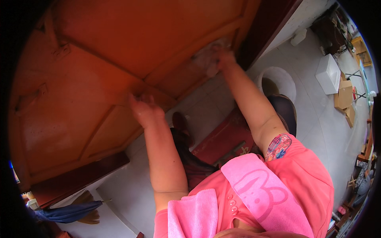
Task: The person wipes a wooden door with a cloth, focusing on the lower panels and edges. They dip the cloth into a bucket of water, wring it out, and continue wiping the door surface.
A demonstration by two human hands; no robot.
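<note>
A glossy orange-brown wooden double door with raised panels fills the upper left. My right hand presses a pale, crumpled cloth against a lower panel near the door's right edge; hand and cloth are slightly blurred. Further left, my left hand is up by the middle of the door, its fingers apart and holding nothing. I cannot tell whether its fingertips touch the wood. A pink towel hangs round my neck over a pink shirt.
A white bucket with murky water stands by my right arm. A red, flat-topped object lies below my arms. At the right are a white foam box and a cardboard box. A folded blue umbrella is at lower left.
</note>
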